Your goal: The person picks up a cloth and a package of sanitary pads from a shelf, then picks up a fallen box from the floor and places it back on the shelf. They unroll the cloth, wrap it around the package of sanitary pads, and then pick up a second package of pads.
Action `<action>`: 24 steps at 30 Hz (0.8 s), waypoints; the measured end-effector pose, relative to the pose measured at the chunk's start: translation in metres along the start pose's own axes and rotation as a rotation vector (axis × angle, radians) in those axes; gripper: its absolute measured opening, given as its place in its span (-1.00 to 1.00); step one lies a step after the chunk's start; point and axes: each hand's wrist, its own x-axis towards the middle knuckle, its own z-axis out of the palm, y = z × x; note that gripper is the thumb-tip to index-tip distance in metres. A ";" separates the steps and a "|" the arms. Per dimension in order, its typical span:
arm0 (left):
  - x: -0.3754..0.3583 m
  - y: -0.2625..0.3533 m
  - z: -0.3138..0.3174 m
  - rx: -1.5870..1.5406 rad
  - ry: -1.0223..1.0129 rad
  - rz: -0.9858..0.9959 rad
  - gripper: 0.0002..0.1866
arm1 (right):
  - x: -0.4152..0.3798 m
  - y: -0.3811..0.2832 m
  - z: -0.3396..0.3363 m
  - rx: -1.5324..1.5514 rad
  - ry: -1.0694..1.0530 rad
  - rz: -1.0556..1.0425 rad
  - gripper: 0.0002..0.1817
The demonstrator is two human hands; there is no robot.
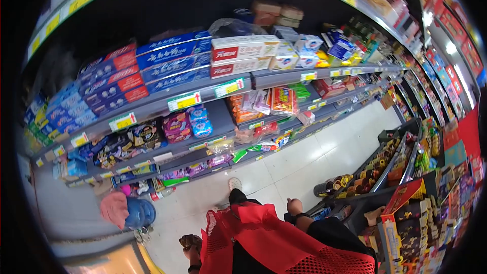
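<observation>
My left hand hangs low beside the red mesh vest I wear. Its fingers are curled round something small, brown and shiny that I cannot make out. My right hand is held out over the floor at my other side, its fingers curled in and nothing showing in them. A dark band circles the right wrist. Neither hand touches the shelf in front, where blue toothpaste boxes, white-and-red boxes and soap boxes are stacked.
Lower shelf levels hold bagged packs and an orange-red packet. A blue water jug with a pink cloth stands at left. Display racks with bottles and boxed goods line the right. Pale floor tiles run between.
</observation>
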 end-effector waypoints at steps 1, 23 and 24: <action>0.002 0.006 0.003 0.008 -0.010 0.021 -0.38 | -0.004 0.001 -0.002 0.021 0.004 0.021 -0.50; -0.027 0.021 0.078 0.038 0.101 0.205 -0.44 | 0.082 0.042 -0.001 0.304 -0.046 -0.068 -0.59; -0.031 0.021 0.079 0.038 0.110 0.198 -0.45 | 0.096 0.044 -0.005 0.318 -0.029 -0.078 -0.57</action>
